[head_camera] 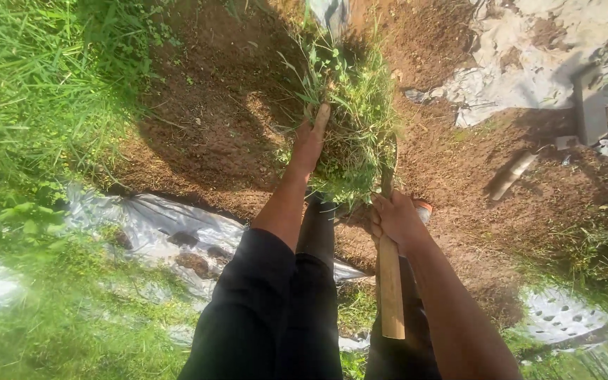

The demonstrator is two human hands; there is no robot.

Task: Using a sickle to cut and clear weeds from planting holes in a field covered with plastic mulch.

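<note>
1. While the left hand (309,144) is pressed flat against a clump of pulled grass and weeds (350,119), fingers stretched out and thumb up, it steadies the bunch rather than gripping it; the palm props the clump from its left side, seemingly so the loose stems stay gathered.
2. The right hand (394,219) is clenched round a wooden handle (390,285), which runs from below the wrist up toward the clump. The tool's head is hidden under the greenery (probably it bears the bunch from beneath, though I cannot tell).
3. So the clump sits directly above and ahead of the right hand, touching the left hand's palm, and held up over bare brown soil (205,119).
4. Below the arms are the person's legs in dark trousers (297,309), with a shoe's orange edge (423,207) just beside the right hand.
5. Around them: tall grass (29,91) on the left, crumpled pale plastic sheeting (163,225) across the ground near the legs and again at the upper right, and another tool lying well apart on the soil (511,174).
</note>
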